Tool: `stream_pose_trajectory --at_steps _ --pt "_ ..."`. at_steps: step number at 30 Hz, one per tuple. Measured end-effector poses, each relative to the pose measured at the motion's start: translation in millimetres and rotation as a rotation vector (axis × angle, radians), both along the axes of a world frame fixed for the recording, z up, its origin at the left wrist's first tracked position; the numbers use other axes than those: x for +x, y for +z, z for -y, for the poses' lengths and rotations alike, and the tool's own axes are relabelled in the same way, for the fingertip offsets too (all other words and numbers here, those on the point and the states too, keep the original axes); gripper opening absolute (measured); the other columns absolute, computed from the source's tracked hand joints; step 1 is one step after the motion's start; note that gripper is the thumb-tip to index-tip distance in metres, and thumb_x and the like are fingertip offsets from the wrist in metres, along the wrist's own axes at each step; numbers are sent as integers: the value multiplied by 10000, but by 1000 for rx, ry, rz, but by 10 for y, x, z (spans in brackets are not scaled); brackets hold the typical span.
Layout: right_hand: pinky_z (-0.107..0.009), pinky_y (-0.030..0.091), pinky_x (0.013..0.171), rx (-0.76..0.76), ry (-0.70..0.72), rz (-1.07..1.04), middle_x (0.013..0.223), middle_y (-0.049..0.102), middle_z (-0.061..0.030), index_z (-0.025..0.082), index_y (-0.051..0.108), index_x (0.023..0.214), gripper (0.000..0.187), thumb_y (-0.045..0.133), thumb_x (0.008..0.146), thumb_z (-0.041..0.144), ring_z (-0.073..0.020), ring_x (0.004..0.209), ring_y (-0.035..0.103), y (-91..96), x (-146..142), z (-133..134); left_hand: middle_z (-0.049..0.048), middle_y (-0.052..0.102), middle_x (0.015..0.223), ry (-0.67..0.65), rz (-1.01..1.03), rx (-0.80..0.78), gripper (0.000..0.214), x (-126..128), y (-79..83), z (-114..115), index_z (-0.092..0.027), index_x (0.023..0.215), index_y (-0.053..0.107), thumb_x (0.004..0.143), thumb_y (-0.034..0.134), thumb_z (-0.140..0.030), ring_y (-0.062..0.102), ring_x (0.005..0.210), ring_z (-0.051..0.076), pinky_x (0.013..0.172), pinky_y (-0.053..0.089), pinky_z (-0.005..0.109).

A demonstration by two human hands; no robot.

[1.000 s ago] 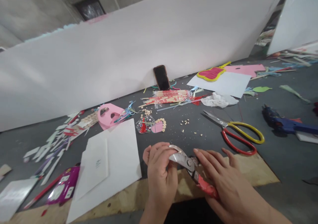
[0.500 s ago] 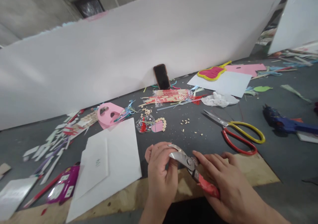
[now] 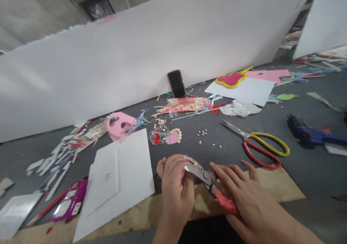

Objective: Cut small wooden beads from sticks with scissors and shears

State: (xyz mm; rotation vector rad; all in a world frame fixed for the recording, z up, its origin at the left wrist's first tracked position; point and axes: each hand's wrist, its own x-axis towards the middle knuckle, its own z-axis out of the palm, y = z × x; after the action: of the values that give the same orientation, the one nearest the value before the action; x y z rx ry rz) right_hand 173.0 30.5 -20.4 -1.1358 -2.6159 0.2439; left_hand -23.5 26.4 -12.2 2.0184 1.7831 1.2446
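My right hand (image 3: pixel 248 199) grips the red-wrapped handle of metal pruning shears (image 3: pixel 204 176), their curved jaws pointing left. My left hand (image 3: pixel 175 186) is closed at the jaw tips, its fingers curled and pressed together. Whatever it pinches is hidden behind the fingers and blades. Past the hands lie small pale cut pieces (image 3: pixel 202 133). A pink piece edged with pale bits (image 3: pixel 173 137) rests beside a clear bag of beads and sequins (image 3: pixel 157 135). Large scissors (image 3: pixel 251 135) with one yellow and one red handle lie partly open, beyond my right hand.
White paper sheets (image 3: pixel 135 171) and a purple case (image 3: pixel 72 200) lie at left, near a pink mask-shaped cutout (image 3: pixel 120 125). A phone (image 3: pixel 176 83) leans on the white partition (image 3: pixel 135 56) behind wrapped sticks (image 3: pixel 187 105). A blue glue gun (image 3: pixel 317 134) lies right.
My right hand's fingers have opened out slightly, with one finger raised. The shears and my left hand stay in almost the same place.
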Motion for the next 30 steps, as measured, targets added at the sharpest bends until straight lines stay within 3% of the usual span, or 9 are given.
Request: stream_pose_trajectory --at_steps 7,16,21,30 --pt "-568 227 1010 12 30 13 1384 495 -137 139 220 1467 829 484 682 177 -306 1181 469 41 20 7 51 682 936 -66 110 -32 178 -18 -15 21 -220 809 576 883 431 -148 593 991 233 932 348 450" --pt "-555 249 916 -33 -16 -50 1163 610 -116 190 271 1438 803 505 670 199 -296 994 555 3 -11 7 93 670 1014 -123 318 -155 199 -51 -18 24 -206 818 635 903 457 -226 605 1004 239 877 445 398" --pt "-491 289 867 -57 -8 -102 1116 612 -110 181 293 1399 781 510 648 179 -271 937 564 5 -50 3 72 675 954 -85 263 -137 244 -31 29 7 -210 769 621 927 441 -260 595 991 229 876 426 380" --pt "-522 276 902 -21 -32 -65 1188 595 -132 157 244 1439 793 494 687 166 -292 1008 532 -4 -78 32 43 678 935 -47 75 -54 96 -104 66 16 -221 862 611 884 517 -222 586 942 222 913 362 415"
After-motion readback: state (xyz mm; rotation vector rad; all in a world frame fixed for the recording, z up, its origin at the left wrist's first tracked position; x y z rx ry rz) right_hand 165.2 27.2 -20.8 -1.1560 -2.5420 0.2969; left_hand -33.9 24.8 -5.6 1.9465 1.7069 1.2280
